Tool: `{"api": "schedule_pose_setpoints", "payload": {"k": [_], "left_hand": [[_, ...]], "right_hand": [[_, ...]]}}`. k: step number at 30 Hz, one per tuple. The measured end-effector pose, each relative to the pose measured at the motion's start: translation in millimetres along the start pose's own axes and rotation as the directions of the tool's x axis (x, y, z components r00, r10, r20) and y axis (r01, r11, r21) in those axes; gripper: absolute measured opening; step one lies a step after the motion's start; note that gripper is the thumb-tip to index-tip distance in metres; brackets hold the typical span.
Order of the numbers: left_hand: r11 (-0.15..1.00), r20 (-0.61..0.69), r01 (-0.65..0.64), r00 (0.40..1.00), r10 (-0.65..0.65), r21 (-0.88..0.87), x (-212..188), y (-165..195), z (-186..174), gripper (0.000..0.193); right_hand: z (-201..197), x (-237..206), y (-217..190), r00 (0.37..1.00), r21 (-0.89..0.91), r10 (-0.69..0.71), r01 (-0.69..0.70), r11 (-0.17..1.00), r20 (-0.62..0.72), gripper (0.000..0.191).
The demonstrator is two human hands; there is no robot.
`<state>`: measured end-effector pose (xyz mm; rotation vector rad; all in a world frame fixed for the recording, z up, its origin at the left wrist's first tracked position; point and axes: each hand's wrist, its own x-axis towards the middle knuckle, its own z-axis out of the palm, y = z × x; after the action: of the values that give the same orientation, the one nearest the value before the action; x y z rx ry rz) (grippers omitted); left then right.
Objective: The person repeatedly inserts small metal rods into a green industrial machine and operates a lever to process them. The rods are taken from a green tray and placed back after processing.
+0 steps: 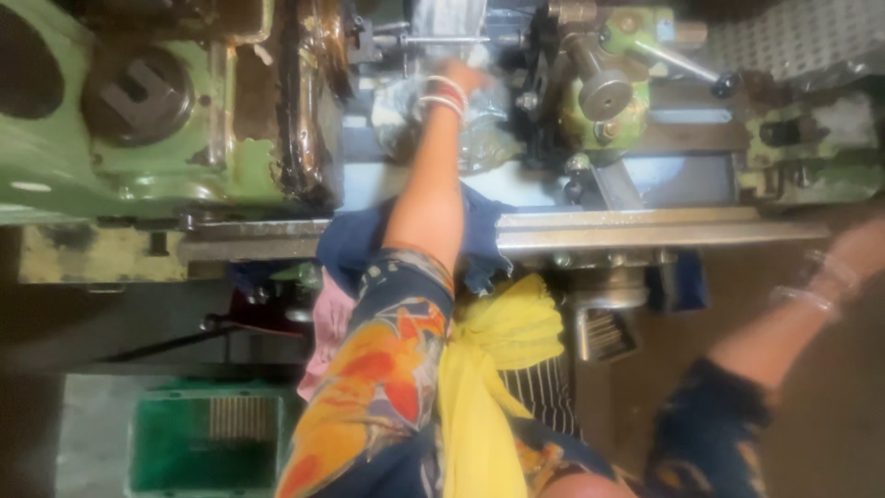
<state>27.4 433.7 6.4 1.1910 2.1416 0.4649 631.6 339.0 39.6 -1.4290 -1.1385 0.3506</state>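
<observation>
Lathe [184,157], green and oil-stained, fills the far side of the view, seen from above by the person working at it. Its headstock sits far left; a green tool post [608,92] with a round knob and a black-tipped lever [687,66] sits far right.

Left hand [461,78] reaches far forward over the machine bed, white bangles on the wrist. It rests on or just above a crumpled clear plastic sheet [479,138] lying between the headstock and the tool post. The hand is blurred, so I cannot tell whether its fingers grasp the plastic or lie loose on it. A thin metal rod [442,40] runs left to right just beyond the fingers.

Right hand [871,244] is at the right edge, well apart from the machine's working parts, mostly cut off by the frame; its grip cannot be told. Bangles show on that wrist too.

A dark blue cloth [355,244] hangs over the near rail [645,231] of the bed, beneath the left forearm. The left sleeve is patterned in orange, yellow and navy. A yellow scarf [502,332] is knotted near the centre. A green crate [198,443] stands on the floor, near left.
</observation>
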Motion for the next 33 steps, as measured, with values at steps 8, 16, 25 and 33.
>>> {"api": "schedule_pose_setpoints", "payload": {"k": [8,16,25,33], "left_hand": [[0.971,-0.225,-0.224,0.945,0.236,0.079,-58,50,-9,0.022],[0.768,-0.433,-0.622,0.741,0.513,-0.154,-238,-118,-154,0.037],[0.092,-0.343,-0.355,0.755,-0.559,-0.93,-392,-392,-121,0.019],[-0.264,-0.02,-0.195,0.837,-0.547,-0.945,-400,-494,-40,0.019]], "right_hand": [[107,-182,25,0.769,0.185,0.624,-0.639,0.746,0.141,0.042],[23,-217,11,0.907,0.143,0.365,-0.341,0.929,-0.21,0.023],[136,-309,-196,0.752,0.079,-0.593,0.598,0.797,0.289,0.008],[357,-375,-420,0.195,0.386,-0.744,0.755,0.53,0.639,0.06]]}}
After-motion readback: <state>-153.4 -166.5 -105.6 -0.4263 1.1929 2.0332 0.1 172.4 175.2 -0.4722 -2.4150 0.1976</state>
